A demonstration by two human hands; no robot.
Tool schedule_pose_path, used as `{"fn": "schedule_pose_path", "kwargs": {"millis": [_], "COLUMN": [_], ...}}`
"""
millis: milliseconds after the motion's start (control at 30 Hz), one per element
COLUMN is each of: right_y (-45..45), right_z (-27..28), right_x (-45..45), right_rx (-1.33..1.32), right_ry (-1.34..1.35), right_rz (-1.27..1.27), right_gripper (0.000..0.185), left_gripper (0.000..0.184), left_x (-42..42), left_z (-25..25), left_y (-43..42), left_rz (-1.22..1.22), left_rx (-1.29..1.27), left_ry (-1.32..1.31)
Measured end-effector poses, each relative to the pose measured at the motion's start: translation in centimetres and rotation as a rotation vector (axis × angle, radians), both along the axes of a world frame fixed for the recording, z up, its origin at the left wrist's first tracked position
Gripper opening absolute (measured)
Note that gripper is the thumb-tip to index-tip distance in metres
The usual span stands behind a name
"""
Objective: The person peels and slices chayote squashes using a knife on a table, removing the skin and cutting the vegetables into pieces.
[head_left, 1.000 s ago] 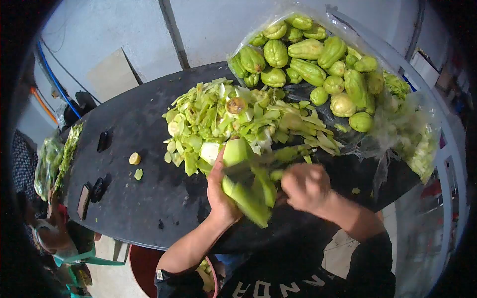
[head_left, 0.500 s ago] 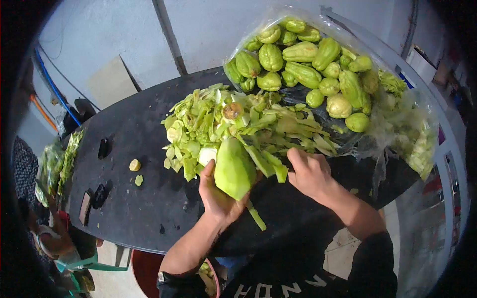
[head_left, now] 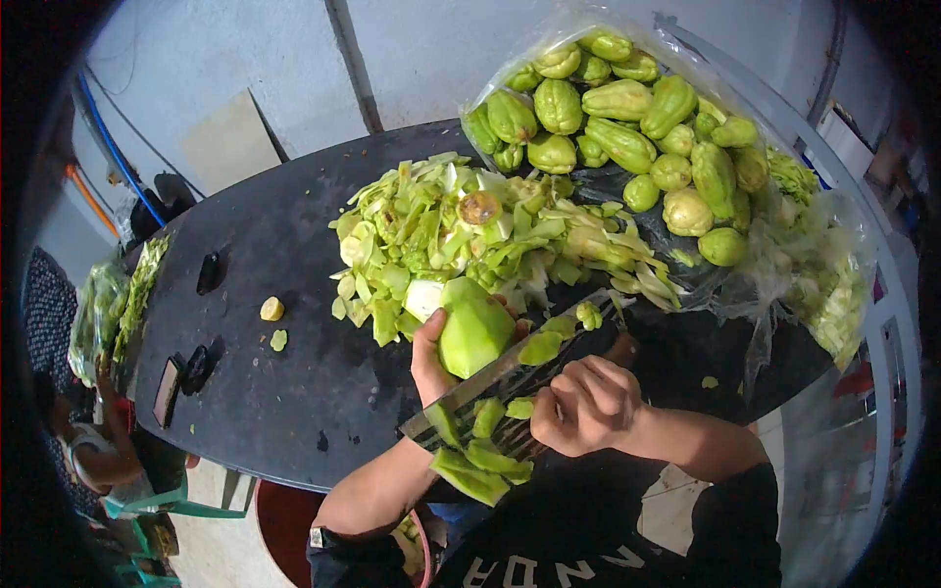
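Since the earlier frame our right hand (head_left: pixel 588 404) has dropped closer to our body, and the broad blade of a knife (head_left: pixel 469 400), hidden then, now slants below the fruit. That hand is closed, by our judgement on the knife's handle, though our fingers cover it. Our left hand (head_left: pixel 429 367) grips a chayote (head_left: pixel 475 328) over the near side of the table (head_left: pixel 245 412), thumb against its flank. We cannot tell whether the blade touches it. Green slices of peel (head_left: pixel 480 470) lie along the blade and at its lower edge.

The side of the chayote facing us looks smooth and bare, so we judge most of its skin is off; its underside is hidden from us. Just beyond it sits a pale cut piece (head_left: pixel 423 299), against a big heap of parings (head_left: pixel 417 230), so plenty seems already done. Much is left too: at the far right, many whole chayotes (head_left: pixel 618 147) with skins on fill a clear plastic bag (head_left: pixel 774 284). Well apart on our left lie a yellowish stub (head_left: pixel 272 310) and a green scrap (head_left: pixel 279 340), with a phone (head_left: pixel 167 390) near the table's edge
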State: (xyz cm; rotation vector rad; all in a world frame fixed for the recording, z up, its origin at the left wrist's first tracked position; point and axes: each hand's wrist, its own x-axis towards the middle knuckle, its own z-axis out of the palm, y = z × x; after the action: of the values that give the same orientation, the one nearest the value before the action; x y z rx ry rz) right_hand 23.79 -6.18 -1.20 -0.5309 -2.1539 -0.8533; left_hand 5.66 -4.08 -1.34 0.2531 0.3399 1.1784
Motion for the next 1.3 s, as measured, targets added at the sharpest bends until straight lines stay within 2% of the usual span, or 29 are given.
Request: {"fn": "schedule_pose_path", "kwargs": {"millis": [100, 167, 300, 400, 467, 500, 567, 667, 700, 767, 867, 900, 933, 1100, 1167, 1233, 1300], "right_y": [0.3, 1.2, 0.5, 0.5, 0.7, 1.1, 1.3, 0.9, 0.3, -0.3, 0.8, 1.3, 1.6, 0.4, 1.7, 3.0, 3.3], "right_z": [0.6, -0.2, 0.7, 0.5, 1.4, 1.0, 0.4, 0.7, 1.1, 1.2, 1.3, 0.9, 0.5, 1.2, 0.8, 0.1, -0.6], "right_x": [1.2, 2.0, 2.3, 2.0, 2.3, 2.8, 3.5, 2.8, 2.7, 2.0, 2.5, 3.4, 3.6, 2.9, 3.1, 4.3, 5.3], "right_rx": [-0.147, -0.139, -0.186, -0.174, -0.173, -0.123, -0.274, -0.168, -0.204, -0.171, -0.160, -0.277, -0.277, -0.230, -0.291, -0.402, -0.554], "right_ry": [-0.079, 0.010, -0.020, -0.009, 0.011, 0.016, 0.032, 0.055, -0.005, 0.003, 0.039, -0.007, 0.017, 0.002, 0.062, 0.087, 0.136], "right_rz": [-0.053, -0.124, -0.109, -0.060, -0.012, -0.072, -0.100, 0.036, 0.040, 0.063, 0.012, -0.044, -0.056, -0.031, -0.027, -0.276, -0.375], "right_gripper": [0.012, 0.014, 0.015, 0.016, 0.015, 0.014, 0.015, 0.014, 0.013, 0.014, 0.015, 0.015, 0.015, 0.011, 0.011, 0.017, 0.040], "left_gripper": [0.059, 0.062, 0.061, 0.064, 0.062, 0.060, 0.062, 0.068, 0.068, 0.069, 0.071, 0.071, 0.073, 0.075, 0.075, 0.075, 0.074], "left_x": [-0.1, -0.1, -0.1, 0.0, 0.3, 0.4, 0.5, 0.5, 0.4, 0.1, 0.3, 0.6, 0.9, 0.5, 0.9, 0.9, 0.5], "left_z": [0.9, 1.0, 1.0, 0.4, 0.8, 1.0, 1.2, 0.9, 0.7, 0.2, 0.6, 0.9, 0.7, 0.5, -0.2, 1.1, 0.7], "left_y": [-0.5, -0.6, -0.6, -0.6, -0.8, -0.9, -1.1, -0.8, -0.6, -0.3, -0.7, -0.8, -0.9, -0.9, -1.3, -1.3, -1.0], "left_rz": [0.067, 0.098, 0.155, 0.160, 0.162, 0.160, 0.134, 0.169, 0.171, 0.076, 0.109, 0.144, 0.175, 0.097, 0.115, 0.097, -0.001], "left_rx": [-0.021, -0.029, 0.030, 0.135, 0.159, 0.183, 0.204, 0.222, 0.223, 0.263, 0.259, 0.244, 0.264, 0.279, 0.296, 0.238, 0.215], "left_ry": [0.071, 0.105, 0.150, 0.295, 0.282, 0.268, 0.215, 0.253, 0.253, 0.169, 0.240, 0.283, 0.253, 0.314, 0.209, 0.298, 0.170]}}
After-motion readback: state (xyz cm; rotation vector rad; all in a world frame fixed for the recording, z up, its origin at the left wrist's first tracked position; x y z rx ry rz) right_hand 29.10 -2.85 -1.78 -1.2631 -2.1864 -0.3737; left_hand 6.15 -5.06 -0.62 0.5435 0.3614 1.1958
